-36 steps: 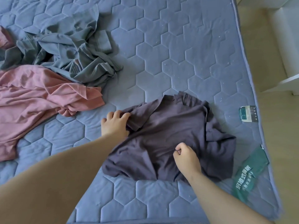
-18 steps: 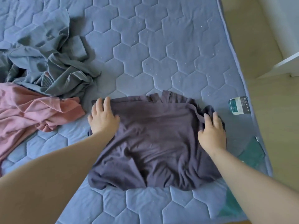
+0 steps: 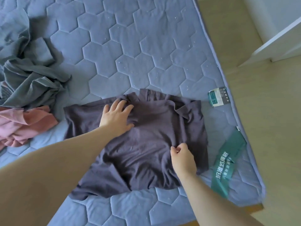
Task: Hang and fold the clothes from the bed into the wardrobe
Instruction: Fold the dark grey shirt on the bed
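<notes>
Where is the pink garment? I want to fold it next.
In the head view, the pink garment lies at the mattress's left edge, below the grey garment.

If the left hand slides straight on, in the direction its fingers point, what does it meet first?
Probably the bunched neckline fold of the dark purple shirt, just beyond the left hand; past that, bare blue mattress.

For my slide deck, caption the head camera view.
Left hand flattens a dark purple shirt on the blue mattress while the right hand pinches its fabric.
</notes>
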A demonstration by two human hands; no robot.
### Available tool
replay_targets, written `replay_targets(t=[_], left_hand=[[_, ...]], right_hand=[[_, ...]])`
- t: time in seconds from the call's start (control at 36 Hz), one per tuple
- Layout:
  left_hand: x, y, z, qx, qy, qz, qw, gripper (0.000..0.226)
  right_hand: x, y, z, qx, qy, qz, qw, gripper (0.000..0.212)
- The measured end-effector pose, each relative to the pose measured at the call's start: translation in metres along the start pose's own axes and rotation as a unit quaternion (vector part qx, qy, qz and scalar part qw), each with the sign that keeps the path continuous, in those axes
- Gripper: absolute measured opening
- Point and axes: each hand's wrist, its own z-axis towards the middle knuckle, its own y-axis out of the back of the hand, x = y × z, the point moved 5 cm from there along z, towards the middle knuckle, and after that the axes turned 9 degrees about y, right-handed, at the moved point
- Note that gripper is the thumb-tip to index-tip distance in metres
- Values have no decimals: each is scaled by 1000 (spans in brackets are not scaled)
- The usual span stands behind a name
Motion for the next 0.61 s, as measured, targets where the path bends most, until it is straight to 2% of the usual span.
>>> replay_targets(t=[0.14,0.22,0.28,0.36,0.44,0.53,0.61], left_hand=[[-7,10,23,-3,-2,36,999,104],[-3,4,33,55,41,20,997,120],[-2,-3,35,98,70,-1,993,123],[-7,-10,34,125,58,1,990,113],[-12,-18,28,173,44,4,984,94],[-14,-21,20,211,29,-12,977,76],[-16,-23,11,231,-4,-2,973,56]], right_hand=[[-10,2,3,-55,-57,82,993,31],[-20,5,-6,-104,-90,107,985,23],[-32,-1,-20,-139,-137,143,970,19],[-50,-19,-47,-170,-221,240,930,29],[-57,-50,-73,-111,-314,349,876,43],[-44,-82,-90,-1,-353,490,797,32],[-25,-101,-97,87,-369,526,761,33]])
